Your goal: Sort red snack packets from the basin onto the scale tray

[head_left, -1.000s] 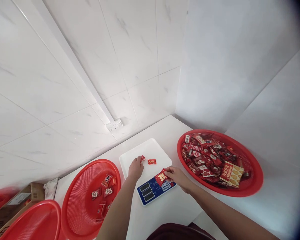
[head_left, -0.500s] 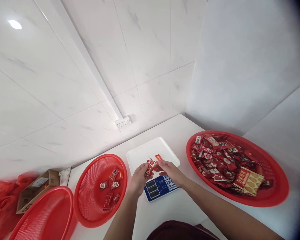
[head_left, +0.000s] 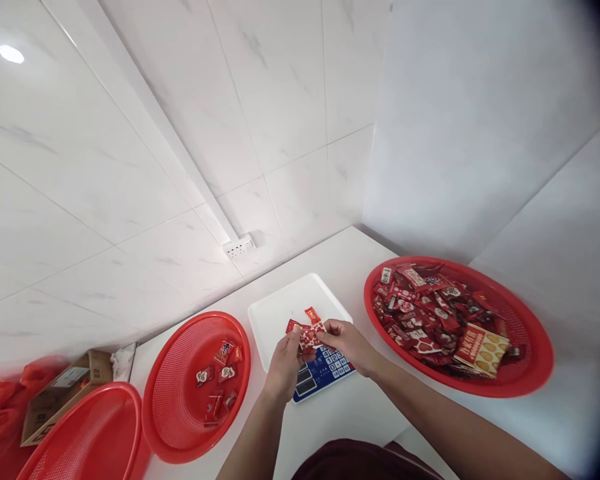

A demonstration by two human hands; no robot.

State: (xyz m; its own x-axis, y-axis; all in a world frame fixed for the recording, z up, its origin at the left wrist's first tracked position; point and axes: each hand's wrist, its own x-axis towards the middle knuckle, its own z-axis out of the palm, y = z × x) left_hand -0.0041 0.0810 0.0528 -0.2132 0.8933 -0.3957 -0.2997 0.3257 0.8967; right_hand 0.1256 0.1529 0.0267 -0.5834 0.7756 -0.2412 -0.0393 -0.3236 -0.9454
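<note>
Over the front of a white scale [head_left: 293, 300] with a blue keypad panel, my left hand [head_left: 286, 363] and my right hand [head_left: 349, 341] pinch a red-and-white patterned packet [head_left: 310, 338] from both sides. Another red packet [head_left: 293, 325] shows by the left fingertips; whether it is held is unclear. A small red-orange packet [head_left: 312, 315] shows just beyond the fingers, above the scale's tray. To the left, a red basket [head_left: 173, 373] contains several small wrapped packets [head_left: 226, 352]. On the right, a larger red basket [head_left: 535, 333] is heaped with red packets and a yellow-and-red one [head_left: 483, 350].
Another red basket [head_left: 93, 433] stands at the lower left, beside a cardboard box [head_left: 63, 393] and red plastic bags [head_left: 0, 420]. A tiled wall [head_left: 280, 167] with a socket strip [head_left: 239, 247] rises behind the white table [head_left: 350, 253].
The view has shifted slightly. Both hands have turned the patterned packet, which now lies more level between them, and a red packet shows more clearly beside the left fingertips.
</note>
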